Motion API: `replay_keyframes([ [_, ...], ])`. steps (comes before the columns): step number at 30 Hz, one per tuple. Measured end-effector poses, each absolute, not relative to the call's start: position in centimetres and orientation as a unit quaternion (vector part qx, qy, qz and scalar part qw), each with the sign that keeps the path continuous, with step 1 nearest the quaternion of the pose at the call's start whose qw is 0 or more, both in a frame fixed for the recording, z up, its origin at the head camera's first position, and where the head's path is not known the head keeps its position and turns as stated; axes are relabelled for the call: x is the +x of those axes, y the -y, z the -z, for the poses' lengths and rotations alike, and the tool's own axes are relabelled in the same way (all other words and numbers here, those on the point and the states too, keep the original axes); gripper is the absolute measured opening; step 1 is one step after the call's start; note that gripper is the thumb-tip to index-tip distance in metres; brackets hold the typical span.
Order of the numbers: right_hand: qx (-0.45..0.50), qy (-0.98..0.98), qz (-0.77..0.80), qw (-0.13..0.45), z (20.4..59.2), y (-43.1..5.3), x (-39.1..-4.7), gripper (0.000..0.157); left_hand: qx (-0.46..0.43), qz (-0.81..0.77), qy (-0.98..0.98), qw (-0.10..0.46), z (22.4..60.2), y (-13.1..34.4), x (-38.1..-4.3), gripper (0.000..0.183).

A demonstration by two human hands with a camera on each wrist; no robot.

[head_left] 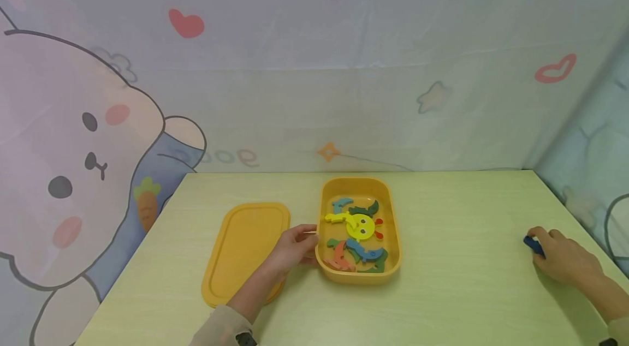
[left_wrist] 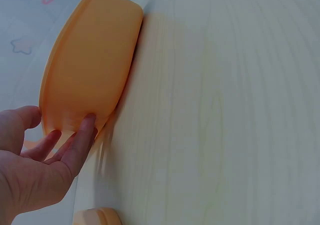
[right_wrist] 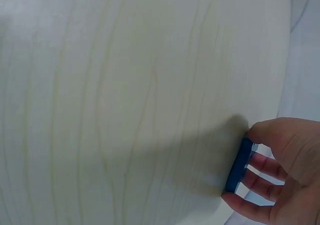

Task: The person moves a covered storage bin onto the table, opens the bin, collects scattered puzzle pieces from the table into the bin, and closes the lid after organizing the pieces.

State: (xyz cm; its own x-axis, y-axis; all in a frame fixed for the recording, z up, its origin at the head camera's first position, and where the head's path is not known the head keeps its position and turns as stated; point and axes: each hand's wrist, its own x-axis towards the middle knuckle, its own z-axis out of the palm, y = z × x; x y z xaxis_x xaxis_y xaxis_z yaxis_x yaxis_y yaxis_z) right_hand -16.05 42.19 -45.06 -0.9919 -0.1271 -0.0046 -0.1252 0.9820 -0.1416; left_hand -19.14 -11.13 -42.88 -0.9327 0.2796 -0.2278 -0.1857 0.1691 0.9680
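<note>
My left hand (head_left: 293, 249) rests against the left wall of a yellow plastic box (head_left: 361, 278), thumb near the rim and fingertips on the outer side in the left wrist view. Inside the box lie several curved pieces: a blue piece (head_left: 363, 250), an orange piece (head_left: 340, 256), dark green ones, and a yellow smiling head (head_left: 361, 227) with red feelers. Far to the right, my right hand (head_left: 565, 257) pinches a small dark blue block-like piece (right_wrist: 238, 166) between thumb and fingertips, close over the table.
A flat yellow lid (head_left: 250, 248) lies on the table left of the box, under my left forearm. The pale wooden table (head_left: 457, 280) ends near my right hand. A printed curtain (head_left: 304, 62) hangs behind its back edge.
</note>
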Motion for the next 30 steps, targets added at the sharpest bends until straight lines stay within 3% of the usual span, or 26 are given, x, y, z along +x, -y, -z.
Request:
replay_keyframes([
  [7, -0.048, -0.995, 0.085, 0.014, 44.8, -42.0, -16.1, 0.027, 0.033, -0.645, -0.741, 0.182, 43.0, 11.1, -19.2, 0.045],
  [14, -0.031, -0.995, 0.087, 0.030, 44.5, -41.9, -16.2, 0.027, 0.031, -0.643, -0.743, 0.183, 43.2, 11.2, -19.3, 0.045],
  [30, -0.067, -0.996, 0.061, -0.007, 44.3, -41.7, -17.0, 0.028, 0.033, -0.637, -0.748, 0.186, 41.8, 11.0, -18.7, 0.044],
])
